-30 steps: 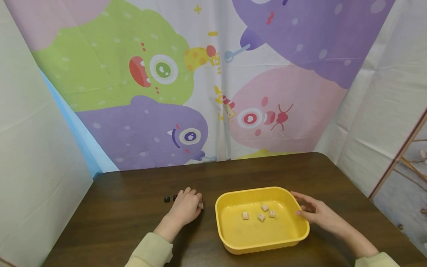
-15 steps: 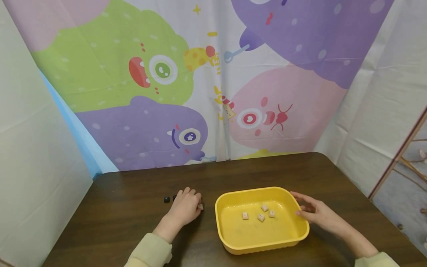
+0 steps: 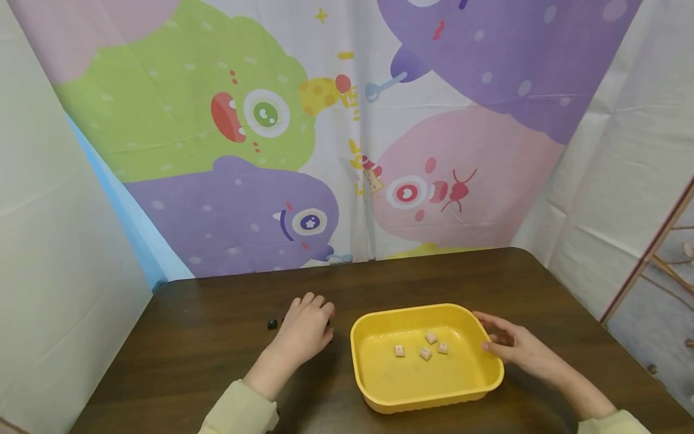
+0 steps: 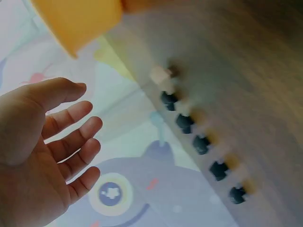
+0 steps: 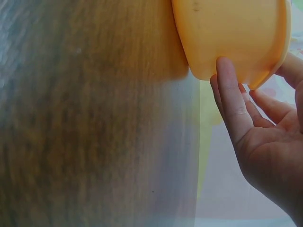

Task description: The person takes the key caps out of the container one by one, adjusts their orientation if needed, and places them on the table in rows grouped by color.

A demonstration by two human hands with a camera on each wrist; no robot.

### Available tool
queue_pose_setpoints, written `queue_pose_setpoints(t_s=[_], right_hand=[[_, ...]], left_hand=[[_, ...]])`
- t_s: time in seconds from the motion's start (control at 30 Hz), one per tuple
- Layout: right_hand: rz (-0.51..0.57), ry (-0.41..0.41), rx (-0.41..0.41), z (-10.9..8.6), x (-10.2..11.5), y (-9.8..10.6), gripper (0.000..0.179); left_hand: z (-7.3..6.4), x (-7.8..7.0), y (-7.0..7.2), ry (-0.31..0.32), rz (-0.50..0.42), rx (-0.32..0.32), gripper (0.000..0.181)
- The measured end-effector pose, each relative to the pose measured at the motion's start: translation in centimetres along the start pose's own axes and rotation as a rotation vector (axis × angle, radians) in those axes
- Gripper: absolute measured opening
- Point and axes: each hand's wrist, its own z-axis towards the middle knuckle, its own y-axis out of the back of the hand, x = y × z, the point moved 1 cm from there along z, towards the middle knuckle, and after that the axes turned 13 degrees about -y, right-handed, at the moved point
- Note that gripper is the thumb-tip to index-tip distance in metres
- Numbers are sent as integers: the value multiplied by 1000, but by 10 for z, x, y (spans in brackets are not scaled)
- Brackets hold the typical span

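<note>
My left hand (image 3: 303, 328) hovers over the left middle of the table with fingers loosely bent and nothing between them. In the left wrist view, the hand (image 4: 61, 142) is beside a row of several black keycaps (image 4: 200, 144), with one beige keycap (image 4: 160, 74) at the end nearest the tray. The head view shows a black keycap (image 3: 272, 324) left of the hand, which hides most of the row. My right hand (image 3: 520, 349) grips the right side of a yellow tray (image 3: 423, 402), thumb at the rim and fingers along the outer wall (image 5: 227, 38). Several beige keycaps (image 3: 425, 354) lie inside.
The dark wooden table (image 3: 195, 367) reaches back to a curtain (image 3: 271, 211) printed with cartoon monsters. White cloth (image 3: 65, 229) hangs on the left side, with another white cloth (image 3: 602, 169) on the right.
My left hand has risen slightly and its fingers have loosened; the beige keycap seen by its thumb is now hidden in the head view. The right hand and tray stay in place.
</note>
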Motion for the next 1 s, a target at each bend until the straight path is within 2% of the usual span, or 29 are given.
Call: queue_pose_setpoints(t_s=[0.2,0.33,0.5,0.77,1.0], right_hand=[[0,-23,-13,2,-1,-1,61],[-6,-16,-17,2,-3,-1,60],[-4,-23,-14,3,-2,-1,61],[-13,-21,-12,2,-1,0,61],[-17,-26,-13,3,-1,0,61]], left_hand=[[6,-11,17,-27,-7,-48,20],[11,-18,23,-51,1,-66,18],[18,-29,21,-70,-11,-67,16],[27,-45,18,-78,-49,-17,25],[34,-56,11,-94,-48,-12,25]])
